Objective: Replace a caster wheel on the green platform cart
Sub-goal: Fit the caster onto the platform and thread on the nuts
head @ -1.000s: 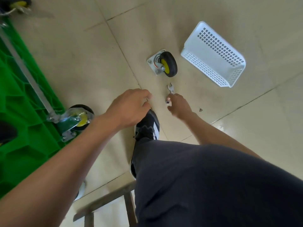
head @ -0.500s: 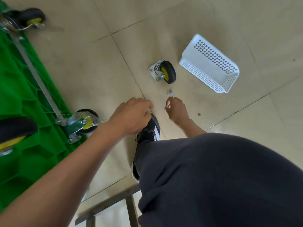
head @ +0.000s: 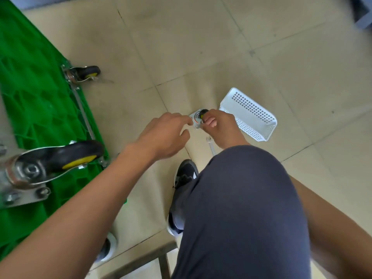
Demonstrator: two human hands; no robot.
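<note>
Right hand (head: 218, 125) is wrapped round the loose black-and-yellow caster wheel w/ its square steel mounting plate (head: 198, 119) on the tile floor just beside the white perforated plastic basket (head: 251, 115). Left hand (head: 167, 135) holds nothing, fingers half-curled, tips at the plate edge, so imo a one-handed lift could let the swivel plate flop and slip or pinch a finger. A sec ago the right hand was on the small silver wrench (head: 211, 144), which now lies on the floor, and the upturned green plastic platform cart (head: 30, 93) sits well apart on the left.

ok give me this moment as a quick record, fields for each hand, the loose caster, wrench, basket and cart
right hand: grips the loose caster
loose caster: on the floor, mostly covered
left hand: reaching toward the caster's plate, contact unclear
wrench: on the floor beside the right wrist
basket: white, on its side
cart: green, wheels exposed
</note>
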